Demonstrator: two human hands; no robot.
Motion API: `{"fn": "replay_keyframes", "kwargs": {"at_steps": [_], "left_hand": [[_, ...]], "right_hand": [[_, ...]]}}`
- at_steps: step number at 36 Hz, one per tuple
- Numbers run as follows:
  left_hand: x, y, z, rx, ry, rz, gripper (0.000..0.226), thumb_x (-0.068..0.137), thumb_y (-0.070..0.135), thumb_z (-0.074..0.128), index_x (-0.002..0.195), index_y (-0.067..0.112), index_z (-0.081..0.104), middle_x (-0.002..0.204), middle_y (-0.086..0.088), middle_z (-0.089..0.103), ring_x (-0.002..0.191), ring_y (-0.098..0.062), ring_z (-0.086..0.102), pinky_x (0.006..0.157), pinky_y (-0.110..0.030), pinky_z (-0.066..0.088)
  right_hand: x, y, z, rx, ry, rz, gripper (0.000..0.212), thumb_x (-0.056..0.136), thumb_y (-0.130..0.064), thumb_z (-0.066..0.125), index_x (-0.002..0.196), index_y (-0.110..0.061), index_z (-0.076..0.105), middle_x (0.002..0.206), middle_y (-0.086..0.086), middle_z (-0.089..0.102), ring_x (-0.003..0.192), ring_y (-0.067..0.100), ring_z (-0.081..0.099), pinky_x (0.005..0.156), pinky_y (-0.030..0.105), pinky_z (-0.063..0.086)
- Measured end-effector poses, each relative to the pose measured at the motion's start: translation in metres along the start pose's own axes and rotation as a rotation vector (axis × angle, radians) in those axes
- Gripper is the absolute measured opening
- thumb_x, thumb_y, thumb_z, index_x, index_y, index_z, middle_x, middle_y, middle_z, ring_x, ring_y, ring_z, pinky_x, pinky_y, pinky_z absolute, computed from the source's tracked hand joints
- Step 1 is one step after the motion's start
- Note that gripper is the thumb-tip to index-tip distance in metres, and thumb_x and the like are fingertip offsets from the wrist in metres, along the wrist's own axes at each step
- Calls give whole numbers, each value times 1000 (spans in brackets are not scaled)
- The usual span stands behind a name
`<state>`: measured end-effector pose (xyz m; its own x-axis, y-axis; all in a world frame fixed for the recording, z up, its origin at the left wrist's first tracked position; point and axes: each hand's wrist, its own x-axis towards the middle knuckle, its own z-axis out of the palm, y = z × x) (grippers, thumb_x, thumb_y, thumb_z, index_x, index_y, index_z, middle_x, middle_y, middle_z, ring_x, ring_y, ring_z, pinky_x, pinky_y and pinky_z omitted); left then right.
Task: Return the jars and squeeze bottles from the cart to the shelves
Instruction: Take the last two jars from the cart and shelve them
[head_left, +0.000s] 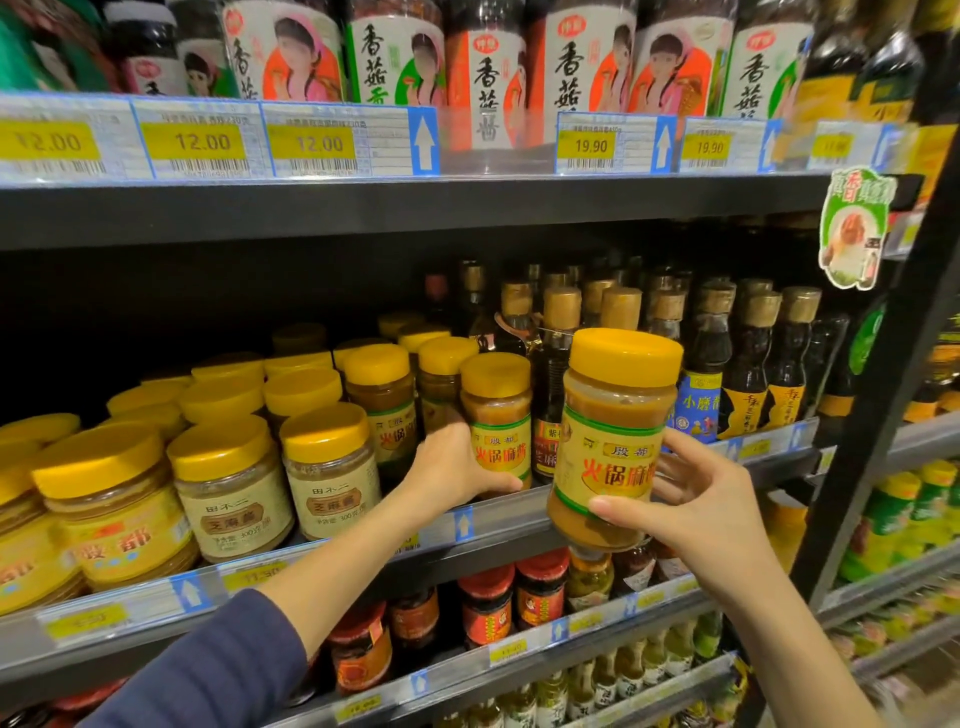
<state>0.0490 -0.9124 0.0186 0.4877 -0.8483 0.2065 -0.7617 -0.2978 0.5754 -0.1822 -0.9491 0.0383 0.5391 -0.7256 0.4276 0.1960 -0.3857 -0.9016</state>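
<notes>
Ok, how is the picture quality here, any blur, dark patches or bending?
Head view: the jar in the right hand is sharp; the shelf edge bows from the wide lens; deep shadow sits behind the left jars; the lower right corner smears with blur.

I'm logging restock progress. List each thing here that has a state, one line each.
Right hand: closed around a yellow-lidded jar, off the shelf.
Held jar: lid on, tilted slightly, in the air before the shelf edge.
Left hand: wrapped around a matching jar.
Shelf jar: lid on, upright, standing at the front of the middle shelf.
Dark bottles: capped, upright.
</notes>
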Motion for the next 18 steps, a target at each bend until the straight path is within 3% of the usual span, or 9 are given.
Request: {"fn": "replay_keyframes", "kwargs": {"at_steps": [7,12,15,18], "left_hand": [[-16,24,-38,89,67,17,55,67,44,78,103,11,53,103,-3,64,92,-15,60,77,-28,52],[-46,48,-87,20,232,208,77,74,45,69,137,15,38,129,-6,57,116,-17,56,94,-29,49],[-60,68,-119,-190,118,340,78,68,57,65,136,26,40,128,-2,58,108,-7,60,89,-26,53],[-60,81,-137,-84,-99,353,83,61,68,68,133,36,42,124,7,59,105,-5,62,89,-29,53]], "right_hand": [[-1,5,5,0,-36,17,61,37,-27,84,95,-34,65,93,-20,74,91,2,69,70,17,57],[2,11,15,11,-87,35,65,40,-22,85,102,-23,66,95,-14,75,90,5,70,68,17,56],[6,11,25,15,-117,44,66,40,-23,86,102,-26,66,96,-15,74,92,4,70,74,21,58],[10,11,38,18,-149,39,61,41,-25,86,98,-30,66,95,-15,75,93,4,69,76,21,57]]}}
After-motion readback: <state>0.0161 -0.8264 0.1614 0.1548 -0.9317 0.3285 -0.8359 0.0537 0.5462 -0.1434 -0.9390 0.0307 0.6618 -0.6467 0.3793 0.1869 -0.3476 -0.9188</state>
